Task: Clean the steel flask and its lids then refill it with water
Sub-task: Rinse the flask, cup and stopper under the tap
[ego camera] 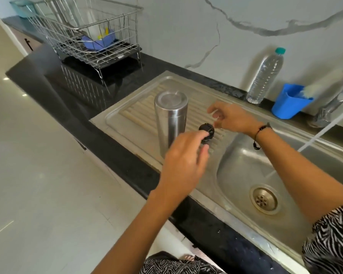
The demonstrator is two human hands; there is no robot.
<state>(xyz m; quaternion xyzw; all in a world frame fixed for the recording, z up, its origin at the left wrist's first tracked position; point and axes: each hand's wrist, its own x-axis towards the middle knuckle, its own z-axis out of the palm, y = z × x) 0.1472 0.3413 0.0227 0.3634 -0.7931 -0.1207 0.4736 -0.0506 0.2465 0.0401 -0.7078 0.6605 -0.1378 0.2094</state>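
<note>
A steel flask [170, 119] stands upside down on the ribbed drainboard [139, 113] of the steel sink, its flat base facing up. Just to its right a black lid [207, 131] sits over the ribs. My left hand [184, 165] holds this lid between thumb and fingertips at its near edge. My right hand [229, 118] hovers just beyond the lid with fingers loosely curled, holding nothing I can make out. No second lid is in view.
Water runs from the tap [329, 107] into the sink basin [246, 167] with its drain [263, 200]. A plastic water bottle [265, 76] and a blue holder [289, 103] with a brush stand behind. A wire dish rack [91, 36] sits far left on the black counter.
</note>
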